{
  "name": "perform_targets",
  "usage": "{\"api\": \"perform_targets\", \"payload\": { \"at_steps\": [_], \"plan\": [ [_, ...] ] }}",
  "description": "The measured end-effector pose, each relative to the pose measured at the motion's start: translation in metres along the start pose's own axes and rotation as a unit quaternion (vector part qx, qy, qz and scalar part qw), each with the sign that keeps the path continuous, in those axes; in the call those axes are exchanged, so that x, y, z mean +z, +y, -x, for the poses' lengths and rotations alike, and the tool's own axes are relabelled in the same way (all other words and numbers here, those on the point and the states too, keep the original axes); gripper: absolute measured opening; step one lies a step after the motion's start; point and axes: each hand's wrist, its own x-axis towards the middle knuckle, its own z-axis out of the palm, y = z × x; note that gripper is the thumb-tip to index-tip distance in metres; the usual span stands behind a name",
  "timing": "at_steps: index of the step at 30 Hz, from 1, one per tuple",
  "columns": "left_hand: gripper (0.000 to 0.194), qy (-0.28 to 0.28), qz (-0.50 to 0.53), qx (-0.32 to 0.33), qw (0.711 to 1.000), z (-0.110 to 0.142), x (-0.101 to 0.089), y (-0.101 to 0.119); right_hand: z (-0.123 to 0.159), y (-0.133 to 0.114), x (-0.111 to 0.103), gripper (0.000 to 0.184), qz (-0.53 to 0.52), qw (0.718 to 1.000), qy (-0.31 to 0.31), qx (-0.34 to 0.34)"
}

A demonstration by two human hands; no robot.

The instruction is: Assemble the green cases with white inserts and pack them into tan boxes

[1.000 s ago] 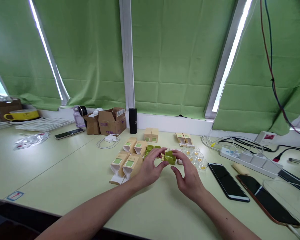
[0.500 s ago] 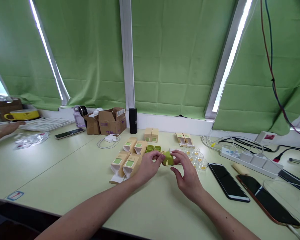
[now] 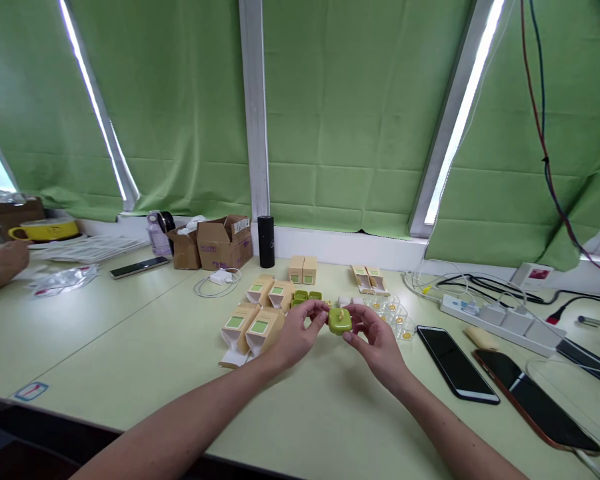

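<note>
A small glossy green square case (image 3: 340, 321) with a pale yellow knob on its top hangs above the table between my hands. My right hand (image 3: 376, 341) grips it from the right, thumb at its near edge and fingers behind. On the other side, my left hand (image 3: 301, 335) has its fingertips closed at the case's left edge. Just beyond the left hand sit more green square pieces (image 3: 305, 297). Behind my right hand stand several clear plastic cups (image 3: 396, 315) with yellow bits in them. Open cardboard boxes (image 3: 257, 331) with green labels lie left of my left hand.
Two closed small boxes (image 3: 303, 270) and two opened ones (image 3: 369, 280) stand farther back. On the right lie two phones (image 3: 457, 363) and a power strip (image 3: 503, 323) with cables. Far left, a co-worker's hand (image 3: 7, 263) is near papers (image 3: 95, 248) and a plastic bag (image 3: 63, 281).
The green case has tilted so that its knobbed top faces up toward me. My right thumb has come in against it. The co-worker's hand has pulled back left.
</note>
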Motion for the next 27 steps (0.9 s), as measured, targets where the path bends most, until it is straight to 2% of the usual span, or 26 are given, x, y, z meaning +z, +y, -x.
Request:
{"api": "perform_targets", "payload": {
  "at_steps": [1, 5, 8, 10, 14, 17, 22, 25, 27],
  "plan": [
    [0.021, -0.001, -0.006, 0.015, 1.0, 0.001, -0.001, -0.001, 0.0, 0.002, 0.0, 0.037, -0.019, 1.0, 0.0, 0.006],
    [0.057, -0.031, -0.051, 0.072, 0.996, 0.002, -0.004, -0.005, -0.001, 0.004, -0.001, 0.04, -0.056, 0.998, -0.009, 0.023],
    [0.072, -0.057, -0.063, 0.116, 0.99, 0.002, -0.004, -0.007, 0.0, 0.004, 0.0, 0.041, -0.054, 0.998, -0.016, 0.023],
    [0.072, -0.072, -0.065, 0.137, 0.986, 0.003, -0.003, -0.006, 0.001, 0.004, 0.001, 0.042, -0.047, 0.998, -0.02, 0.021],
    [0.055, -0.092, -0.066, 0.141, 0.984, 0.003, -0.002, -0.004, 0.001, 0.003, 0.002, 0.042, -0.029, 0.999, -0.022, 0.019],
    [0.048, -0.073, -0.041, 0.11, 0.99, 0.002, -0.001, -0.005, 0.001, 0.0, -0.001, 0.039, -0.023, 1.0, -0.011, 0.017],
    [0.049, -0.013, 0.079, -0.015, 0.997, -0.007, -0.001, -0.014, -0.003, -0.001, -0.01, 0.033, 0.044, 0.998, 0.034, 0.004],
    [0.058, -0.01, 0.219, -0.063, 0.974, -0.013, -0.001, -0.02, -0.008, 0.003, -0.017, 0.028, 0.14, 0.988, 0.07, -0.013],
    [0.063, -0.002, 0.29, -0.09, 0.953, -0.015, -0.002, -0.022, -0.011, 0.008, -0.023, 0.024, 0.232, 0.968, 0.086, -0.043]
  ]
}}
